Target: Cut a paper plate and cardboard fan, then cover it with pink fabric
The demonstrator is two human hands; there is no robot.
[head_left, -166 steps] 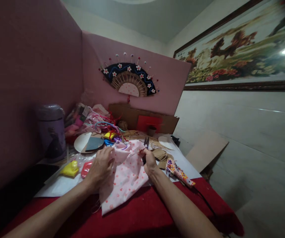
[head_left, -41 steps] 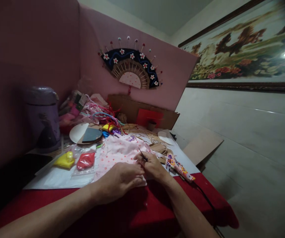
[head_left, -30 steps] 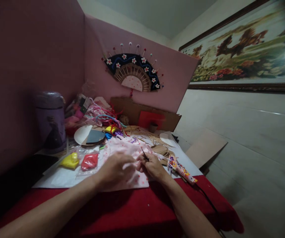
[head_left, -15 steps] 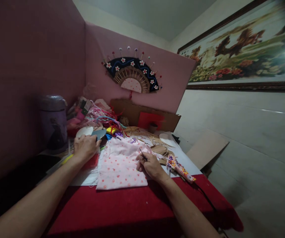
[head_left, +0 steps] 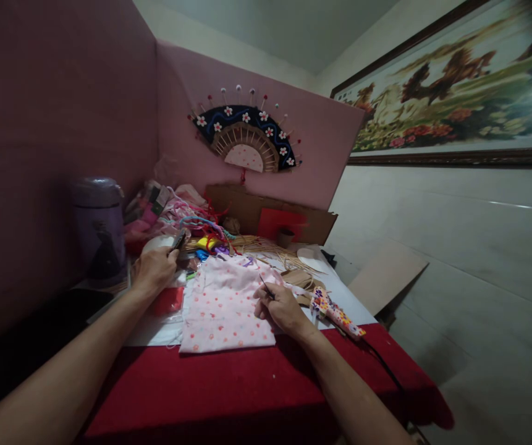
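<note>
My left hand (head_left: 154, 269) is closed around a dark, narrow object (head_left: 179, 240) whose kind I cannot make out. It is over the left side of the table, beside a white rounded piece (head_left: 157, 243). Pinched in my right hand (head_left: 282, 306) is a thin dark pointed tool (head_left: 266, 285), its tip angled up and left. That hand rests at the right edge of a pink cloth with red dots (head_left: 228, 315), which lies spread at the table's front. A flower-patterned glue gun (head_left: 335, 312) lies right of my right hand, its cord running off the table.
A lidded purple container (head_left: 100, 228) stands at the left. Colourful craft strands (head_left: 191, 213), thin sticks (head_left: 266, 244) and a small brown cup (head_left: 285, 237) crowd the back. A red packet (head_left: 169, 301) lies left of the cloth. A decorated fan (head_left: 247, 136) hangs behind.
My left hand has moved slightly left and turned, and a dark narrow object now shows in it. The grey-blue rounded shape beside it no longer shows. My right hand has stayed still.
</note>
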